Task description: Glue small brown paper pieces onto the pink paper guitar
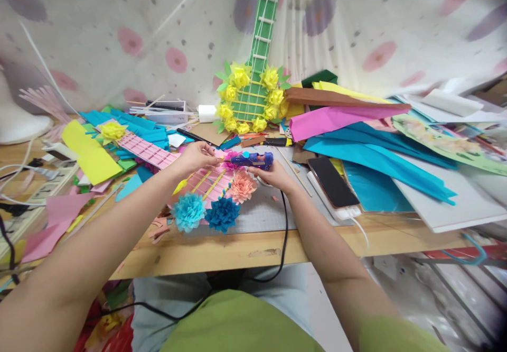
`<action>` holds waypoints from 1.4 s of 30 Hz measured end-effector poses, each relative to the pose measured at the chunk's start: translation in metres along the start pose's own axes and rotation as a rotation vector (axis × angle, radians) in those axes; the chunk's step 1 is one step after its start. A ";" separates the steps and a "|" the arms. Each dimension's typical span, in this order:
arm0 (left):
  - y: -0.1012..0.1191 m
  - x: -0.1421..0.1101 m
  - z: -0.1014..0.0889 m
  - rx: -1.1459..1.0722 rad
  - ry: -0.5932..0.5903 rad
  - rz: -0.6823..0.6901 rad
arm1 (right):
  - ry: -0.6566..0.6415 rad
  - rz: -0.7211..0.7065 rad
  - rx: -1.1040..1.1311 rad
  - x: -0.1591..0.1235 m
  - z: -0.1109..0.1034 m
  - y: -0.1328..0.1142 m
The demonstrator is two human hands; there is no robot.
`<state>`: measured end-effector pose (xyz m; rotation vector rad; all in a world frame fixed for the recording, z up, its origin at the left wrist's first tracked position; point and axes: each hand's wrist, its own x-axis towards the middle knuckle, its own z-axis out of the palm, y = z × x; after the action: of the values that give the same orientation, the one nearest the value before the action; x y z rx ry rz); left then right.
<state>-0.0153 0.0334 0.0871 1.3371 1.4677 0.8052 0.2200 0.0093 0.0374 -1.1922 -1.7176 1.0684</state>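
Observation:
My right hand [273, 175] is closed round a blue glue gun [253, 158], its nozzle pointing left at a dark pink paper flower [230, 164]. My left hand [197, 156] pinches something small at that flower, beside the nozzle. Both hands hover over a pink paper guitar [174, 167] lying on the wooden table [245, 249]. Paper flowers ring the guitar's body: a light blue one [188, 211], a dark blue one [222, 214] and a peach one [242, 185]. The glue gun's black cord [284, 235] drops over the table edge.
A green paper guitar with yellow flowers [253, 95] leans on the curtain behind. A phone [332, 183] lies right of my hand on a white charger. Pink, teal and brown paper sheets [356, 130] pile at the right; yellow and teal scraps [91, 154] and a power strip [35, 193] lie left.

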 end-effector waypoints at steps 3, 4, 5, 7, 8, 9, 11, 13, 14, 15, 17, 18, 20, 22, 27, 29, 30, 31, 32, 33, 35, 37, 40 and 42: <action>-0.001 0.001 0.000 0.001 -0.004 0.008 | -0.004 -0.002 0.015 0.000 0.000 0.001; -0.001 0.001 0.000 0.000 -0.007 0.011 | -0.007 -0.001 0.018 0.000 0.000 0.001; 0.000 0.000 0.001 0.000 -0.010 0.015 | -0.011 0.000 0.018 0.000 0.000 0.001; 0.001 -0.001 0.001 0.002 -0.014 0.021 | -0.011 0.005 0.015 0.000 0.000 0.001; 0.001 -0.001 0.001 0.005 -0.016 0.020 | -0.008 0.008 0.013 0.000 0.000 0.001; 0.002 -0.002 0.001 0.009 -0.017 0.016 | -0.003 0.010 0.010 0.000 0.000 0.001; 0.003 -0.002 0.002 0.019 -0.024 0.002 | 0.006 0.011 0.011 0.000 0.000 0.001; 0.004 -0.002 0.001 0.028 -0.031 -0.003 | 0.008 0.006 0.021 0.001 0.000 0.000; 0.003 -0.002 0.001 0.030 -0.035 -0.003 | 0.009 0.005 0.027 0.001 0.000 0.000; 0.003 -0.001 0.001 0.029 -0.040 0.000 | 0.011 0.003 0.032 0.001 -0.001 -0.001; 0.001 0.000 0.001 0.016 -0.058 0.011 | 0.015 0.003 0.036 0.000 -0.001 -0.002; 0.000 0.000 0.000 0.003 -0.075 0.019 | 0.017 0.005 0.040 0.000 -0.001 -0.002; 0.000 0.001 0.000 -0.023 -0.126 0.038 | 0.037 0.012 0.060 -0.001 -0.001 -0.002; 0.001 0.000 -0.002 -0.050 -0.196 0.056 | 0.088 0.033 0.097 0.000 -0.002 0.000; 0.008 -0.003 -0.014 -0.117 -0.321 0.087 | 0.383 0.089 0.081 0.007 -0.019 0.024; 0.010 -0.002 -0.020 -0.118 -0.310 0.087 | 0.504 0.127 -0.027 0.011 -0.030 0.037; 0.010 -0.001 -0.024 -0.113 -0.293 0.086 | 0.541 0.153 -0.094 0.012 -0.035 0.043; 0.011 0.000 -0.027 -0.106 -0.263 0.087 | 0.564 0.184 -0.160 0.013 -0.040 0.048; 0.011 0.002 -0.031 -0.087 -0.222 0.092 | 0.571 0.218 -0.221 0.014 -0.043 0.052; 0.012 0.004 -0.034 -0.057 -0.171 0.106 | 0.566 0.253 -0.275 0.015 -0.045 0.056; 0.012 0.008 -0.039 0.042 -0.069 0.150 | 0.538 0.312 -0.360 0.016 -0.046 0.060; 0.013 0.012 -0.044 0.159 -0.009 0.198 | 0.504 0.345 -0.423 0.017 -0.045 0.062; 0.016 0.015 -0.046 0.307 -0.011 0.212 | 0.486 0.369 -0.464 0.018 -0.044 0.063; 0.018 0.016 -0.046 0.372 -0.046 0.210 | 0.496 0.339 -0.451 0.017 -0.046 0.063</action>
<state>-0.0510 0.0580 0.1154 1.8006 1.5054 0.6454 0.2770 0.0486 -0.0027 -1.9013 -1.4209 0.4984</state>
